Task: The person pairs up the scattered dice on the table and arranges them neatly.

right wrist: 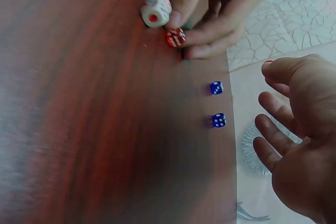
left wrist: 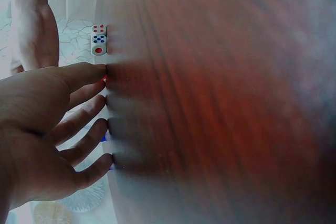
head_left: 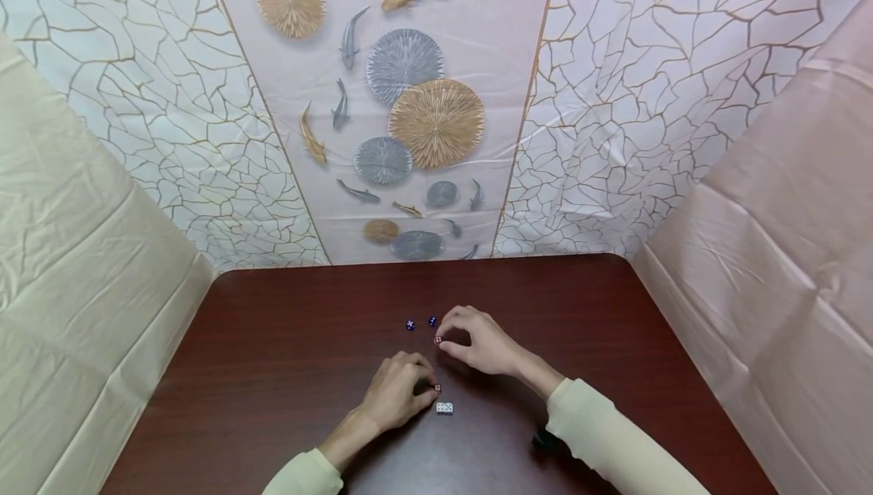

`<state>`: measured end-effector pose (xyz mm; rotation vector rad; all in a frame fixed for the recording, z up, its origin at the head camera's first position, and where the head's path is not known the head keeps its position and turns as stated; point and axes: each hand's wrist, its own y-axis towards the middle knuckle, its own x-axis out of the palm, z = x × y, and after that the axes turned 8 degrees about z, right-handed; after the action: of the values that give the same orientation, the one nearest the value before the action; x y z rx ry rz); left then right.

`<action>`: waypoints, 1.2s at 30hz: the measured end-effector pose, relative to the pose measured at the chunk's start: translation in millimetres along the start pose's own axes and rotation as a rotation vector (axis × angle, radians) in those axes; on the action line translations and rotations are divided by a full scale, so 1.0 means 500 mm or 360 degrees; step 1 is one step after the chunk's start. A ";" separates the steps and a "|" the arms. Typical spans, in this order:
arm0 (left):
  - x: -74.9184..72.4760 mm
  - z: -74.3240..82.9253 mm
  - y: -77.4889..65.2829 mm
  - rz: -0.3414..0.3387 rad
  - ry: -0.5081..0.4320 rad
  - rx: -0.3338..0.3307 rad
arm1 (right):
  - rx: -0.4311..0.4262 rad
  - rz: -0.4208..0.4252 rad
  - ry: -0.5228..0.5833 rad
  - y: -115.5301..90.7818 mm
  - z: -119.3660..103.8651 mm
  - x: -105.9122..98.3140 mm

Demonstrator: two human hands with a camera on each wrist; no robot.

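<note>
A red die with white pips sits on the table between the thumb and index finger of my left hand. In the right wrist view those fingertips pinch this red die at its sides. My right hand is farther back and to the right, pinching a second red die between thumb and index finger, raised over the table. Only a sliver of it shows at the fingertips in the right wrist view. Just in front of the left hand, two white dice stand side by side.
Two blue dice, one on the left and one on the right, lie apart on the dark red-brown table beyond the hands. A patterned cloth hangs behind the table's far edge. A small black object shows under the right sleeve.
</note>
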<state>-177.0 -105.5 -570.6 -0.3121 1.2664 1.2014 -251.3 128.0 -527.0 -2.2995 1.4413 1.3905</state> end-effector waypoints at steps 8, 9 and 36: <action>-0.002 0.002 -0.001 0.0006 -0.0003 -0.0002 | 0.0021 -0.0032 -0.0030 -0.047 -0.013 0.002; -0.002 0.002 0.000 0.0005 -0.0005 -0.0004 | 0.0025 -0.0034 -0.0034 -0.052 -0.013 0.003; -0.004 0.006 0.000 -0.0075 -0.0016 -0.0065 | 0.0019 -0.0114 -0.0050 -0.115 -0.001 0.057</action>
<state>-175.0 -104.3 -567.7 -0.3634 1.2205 1.1880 -203.5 140.2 -568.3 -2.2873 1.3414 1.3879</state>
